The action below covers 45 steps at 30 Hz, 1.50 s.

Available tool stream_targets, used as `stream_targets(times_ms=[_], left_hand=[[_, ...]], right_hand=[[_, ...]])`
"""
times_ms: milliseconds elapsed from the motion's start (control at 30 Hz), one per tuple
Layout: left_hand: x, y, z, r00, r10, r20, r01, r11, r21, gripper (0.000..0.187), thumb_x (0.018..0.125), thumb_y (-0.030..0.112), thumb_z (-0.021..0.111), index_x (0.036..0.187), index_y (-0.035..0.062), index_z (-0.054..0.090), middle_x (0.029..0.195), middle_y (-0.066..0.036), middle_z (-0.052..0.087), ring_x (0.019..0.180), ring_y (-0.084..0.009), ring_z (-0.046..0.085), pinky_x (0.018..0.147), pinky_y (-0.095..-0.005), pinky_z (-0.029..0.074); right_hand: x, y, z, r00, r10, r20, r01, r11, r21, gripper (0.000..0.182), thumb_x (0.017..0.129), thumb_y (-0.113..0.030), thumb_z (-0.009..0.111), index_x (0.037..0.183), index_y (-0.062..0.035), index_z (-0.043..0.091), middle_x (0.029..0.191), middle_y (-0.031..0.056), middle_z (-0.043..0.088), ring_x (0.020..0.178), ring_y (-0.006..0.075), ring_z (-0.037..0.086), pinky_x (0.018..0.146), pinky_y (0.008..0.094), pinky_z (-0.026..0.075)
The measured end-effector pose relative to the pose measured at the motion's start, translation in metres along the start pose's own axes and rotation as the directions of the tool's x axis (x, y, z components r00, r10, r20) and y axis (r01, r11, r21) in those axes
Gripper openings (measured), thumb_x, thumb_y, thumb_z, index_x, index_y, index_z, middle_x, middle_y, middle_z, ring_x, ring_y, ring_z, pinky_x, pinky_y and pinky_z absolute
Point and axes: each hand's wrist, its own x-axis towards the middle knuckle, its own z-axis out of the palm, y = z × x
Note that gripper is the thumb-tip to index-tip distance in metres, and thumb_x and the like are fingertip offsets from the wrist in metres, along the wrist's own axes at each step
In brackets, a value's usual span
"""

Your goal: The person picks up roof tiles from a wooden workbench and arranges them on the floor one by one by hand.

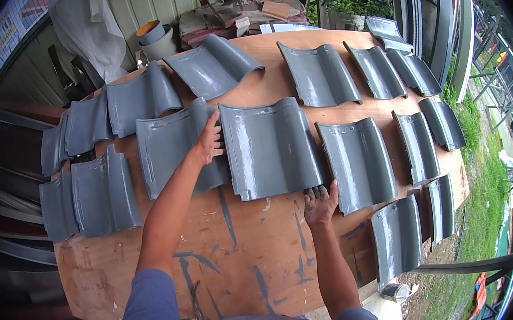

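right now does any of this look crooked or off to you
Mildly: the back tile left of centre sits twisted against its neighbours, and the larger front-right tile seems to poke past the board's edge. Dark streaks mark the board; no clear breakage shows.

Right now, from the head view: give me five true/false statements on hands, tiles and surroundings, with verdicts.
1. The right hand is at the near right corner of the central glossy grey curved tile. True.
2. The left hand is at that tile's right edge. False: its left edge.
3. The tile lies crosswise on top of the brown wooden board's only other tile. False: many others are spread around it.
4. Green grass shows right of the board. True.
5. Both forearms are sleeved. False: bare.
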Motion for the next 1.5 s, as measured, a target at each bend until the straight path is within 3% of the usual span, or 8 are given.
stream_targets(times_ms=[267, 333, 500, 700, 1000, 1067, 1267, 1500], left_hand=[[-0.022, 0.006, 0.003, 0.995, 0.093, 0.046, -0.097, 0.988, 0.123, 0.119, 0.074, 0.087, 0.044, 0.157, 0.0125, 0.003, 0.156, -0.034, 0.005, 0.143, -0.0518, 0.015, 0.116, -0.0534, 0.022], [-0.027, 0.013, 0.006, 0.998, 0.065, 0.017, -0.066, 0.995, 0.074, 0.119, 0.073, 0.088, 0.044, 0.157, 0.0127, 0.003, 0.155, -0.036, 0.006, 0.142, -0.0529, 0.015, 0.115, -0.0538, 0.022], [-0.04, 0.021, 0.009, 0.994, 0.107, 0.016, -0.108, 0.993, 0.046, 0.121, 0.07, 0.09, 0.044, 0.157, 0.0166, 0.004, 0.154, -0.038, 0.009, 0.139, -0.0571, 0.018, 0.113, -0.0567, 0.025], [-0.033, 0.01, 0.007, 0.994, 0.095, -0.045, -0.093, 0.995, 0.046, 0.122, 0.069, 0.091, 0.045, 0.157, 0.0144, 0.008, 0.153, -0.039, 0.011, 0.138, -0.0598, 0.019, 0.112, -0.0582, 0.027], [-0.103, -0.139, 0.012, 0.75, 0.298, -0.591, -0.523, 0.814, -0.253, 0.034, 0.094, 0.04, 0.05, 0.096, 0.007, 0.06, 0.077, -0.004, 0.06, 0.075, -0.0136, 0.062, 0.058, -0.0237, 0.047], [-0.104, -0.218, 0.02, 0.894, -0.139, -0.426, -0.238, 0.658, -0.715, 0.053, 0.091, 0.045, 0.052, 0.118, 0.0004, 0.058, 0.113, -0.014, 0.062, 0.101, -0.0213, 0.061, 0.091, -0.0344, 0.048], [-0.117, -0.16, 0.002, 0.983, 0.089, -0.163, -0.166, 0.025, -0.986, 0.098, 0.09, 0.056, 0.048, 0.153, -0.0014, 0.001, 0.157, -0.019, 0.018, 0.146, -0.0324, 0.02, 0.12, -0.046, 0.016], [-0.134, -0.18, -0.009, 0.942, 0.049, -0.331, -0.334, 0.105, -0.937, 0.097, 0.09, 0.051, 0.052, 0.152, -0.0039, 0.002, 0.157, -0.017, 0.02, 0.146, -0.0316, 0.021, 0.12, -0.0455, 0.018]], right_hand=[[0.0, 0.002, 0.003, 1.0, 0.006, 0.003, -0.006, 0.997, 0.082, 0.084, 0.085, -0.066, 0.06, 0.127, 0.0046, 0.041, 0.1, 0.0077, 0.053, 0.084, 0.0214, 0.054, 0.07, 0.0314, 0.044], [-0.007, -0.001, 0.02, 0.996, 0.015, -0.093, 0.0, 0.987, 0.159, 0.047, 0.094, -0.058, 0.052, 0.089, -0.0127, 0.042, 0.077, 0.0026, 0.044, 0.066, 0.0151, 0.045, 0.052, 0.0254, 0.038], [-0.046, 0.023, 0.012, 0.989, 0.11, 0.096, -0.12, 0.988, 0.101, 0.099, 0.091, -0.066, 0.048, 0.154, -0.0008, 0.007, 0.16, 0.0196, 0.016, 0.148, 0.0312, 0.019, 0.116, 0.0411, 0.019], [-0.062, 0.101, 0.032, 0.907, 0.282, 0.312, -0.38, 0.868, 0.32, 0.101, 0.088, -0.06, 0.057, 0.153, 0.0023, 0.012, 0.159, 0.0186, 0.02, 0.147, 0.0344, 0.019, 0.12, 0.0459, 0.014], [-0.063, 0.081, 0.047, 0.905, 0.296, 0.306, -0.403, 0.828, 0.389, 0.104, 0.086, -0.059, 0.06, 0.152, 0.0045, 0.012, 0.159, 0.0198, 0.015, 0.148, 0.0366, 0.016, 0.12, 0.0457, 0.015], [-0.063, 0.082, 0.046, 0.903, 0.326, 0.28, -0.412, 0.842, 0.349, 0.104, 0.086, -0.059, 0.06, 0.151, 0.0052, 0.011, 0.159, 0.0202, 0.015, 0.148, 0.0366, 0.016, 0.12, 0.046, 0.015], [-0.059, 0.085, 0.042, 0.886, 0.347, 0.307, -0.444, 0.824, 0.352, 0.1, 0.088, -0.058, 0.059, 0.151, 0.0047, 0.015, 0.156, 0.0204, 0.023, 0.143, 0.0354, 0.028, 0.114, 0.0426, 0.027], [-0.055, 0.072, 0.03, 0.9, 0.361, 0.245, -0.427, 0.845, 0.322, 0.107, 0.086, -0.058, 0.06, 0.151, 0.0082, 0.005, 0.158, 0.0233, 0.013, 0.149, 0.0371, 0.012, 0.12, 0.0443, 0.016]])
